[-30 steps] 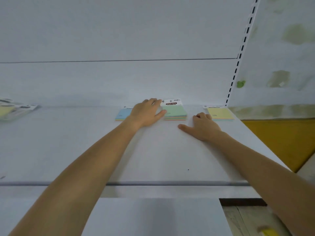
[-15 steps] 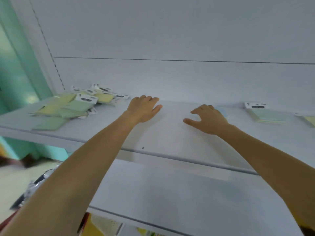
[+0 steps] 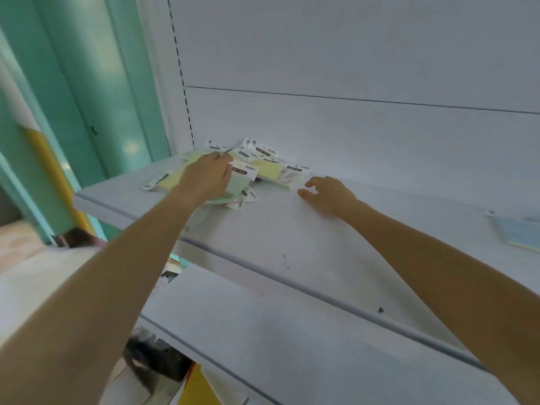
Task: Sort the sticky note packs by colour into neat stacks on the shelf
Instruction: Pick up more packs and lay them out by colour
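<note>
A loose pile of sticky note packs (image 3: 264, 168), yellow and green with white labels, lies at the left end of the white shelf (image 3: 292, 229). My left hand (image 3: 204, 178) lies on the pile, over a green pack (image 3: 238, 185). Its fingertips are hidden, so a grip cannot be made out. My right hand (image 3: 328, 194) is just right of the pile, low over the shelf, with fingers loosely curled and holding nothing. A blue pack (image 3: 523, 235) lies at the right edge of the view.
The shelf's back panel (image 3: 350, 127) rises right behind the pile. A slotted upright (image 3: 184, 92) marks the shelf's left end, with a teal wall (image 3: 87, 83) beyond. A lower shelf (image 3: 263, 331) juts out beneath my forearms.
The view has swung left along the shelf. Both hands moved left from the sorted blue, green and yellow packs to the loose pile; my left hand now lies on it.
</note>
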`<state>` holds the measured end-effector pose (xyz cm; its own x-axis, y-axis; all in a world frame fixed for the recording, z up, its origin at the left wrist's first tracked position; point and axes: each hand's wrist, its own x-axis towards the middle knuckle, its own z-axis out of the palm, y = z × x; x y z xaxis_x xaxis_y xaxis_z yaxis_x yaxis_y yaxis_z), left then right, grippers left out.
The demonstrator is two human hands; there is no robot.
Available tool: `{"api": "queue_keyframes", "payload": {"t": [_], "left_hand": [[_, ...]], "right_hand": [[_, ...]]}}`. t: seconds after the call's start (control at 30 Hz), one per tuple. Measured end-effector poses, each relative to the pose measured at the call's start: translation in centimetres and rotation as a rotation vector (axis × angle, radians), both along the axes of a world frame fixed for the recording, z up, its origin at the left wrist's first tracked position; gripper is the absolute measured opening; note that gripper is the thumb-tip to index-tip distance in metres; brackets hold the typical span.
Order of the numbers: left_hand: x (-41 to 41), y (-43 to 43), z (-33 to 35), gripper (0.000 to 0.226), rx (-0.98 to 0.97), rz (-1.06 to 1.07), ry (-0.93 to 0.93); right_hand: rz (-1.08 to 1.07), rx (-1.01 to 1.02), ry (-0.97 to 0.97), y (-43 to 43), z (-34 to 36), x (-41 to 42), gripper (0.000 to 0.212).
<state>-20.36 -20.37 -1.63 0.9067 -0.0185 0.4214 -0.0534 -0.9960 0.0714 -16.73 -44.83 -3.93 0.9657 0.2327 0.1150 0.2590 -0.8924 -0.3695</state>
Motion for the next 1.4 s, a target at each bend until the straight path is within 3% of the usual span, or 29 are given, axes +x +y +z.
{"api": "queue_keyframes", "payload": {"t": [0.37,0.5,0.67,0.93,1.1,1.23,1.4], "left_hand": [[5.6,8.6,-0.9,0.046,-0.154,0.224,0.206],[7.2,9.2,-0.8,0.057,-0.202,0.261,0.323],[8.3,9.2,-0.9,0.061,-0.254,0.221,0.420],[9.2,10.5,-1.0,0.086,-0.551,0.184,0.282],[9.9,11.0,-0.7,0.084,-0.670,0.074,0.230],[10.4,10.9,-0.3,0.050,-0.810,0.032,0.074],[10.5,9.4,1.3,0.041,-1.131,-0.048,-0.097]], "right_hand": [[-0.305,0.147,0.033,6.6,-1.4,7.9,0.059],[-0.312,0.243,0.073,7.2,-1.7,8.3,0.053],[-0.320,0.167,0.091,6.6,-1.6,7.4,0.053],[-0.237,0.525,-0.076,6.6,-1.5,6.0,0.056],[-0.220,0.681,-0.137,6.6,-1.2,6.0,0.049],[-0.290,0.625,-0.162,6.1,-1.3,6.3,0.041],[-0.487,0.401,-0.179,4.7,-1.3,6.7,0.039]]}}
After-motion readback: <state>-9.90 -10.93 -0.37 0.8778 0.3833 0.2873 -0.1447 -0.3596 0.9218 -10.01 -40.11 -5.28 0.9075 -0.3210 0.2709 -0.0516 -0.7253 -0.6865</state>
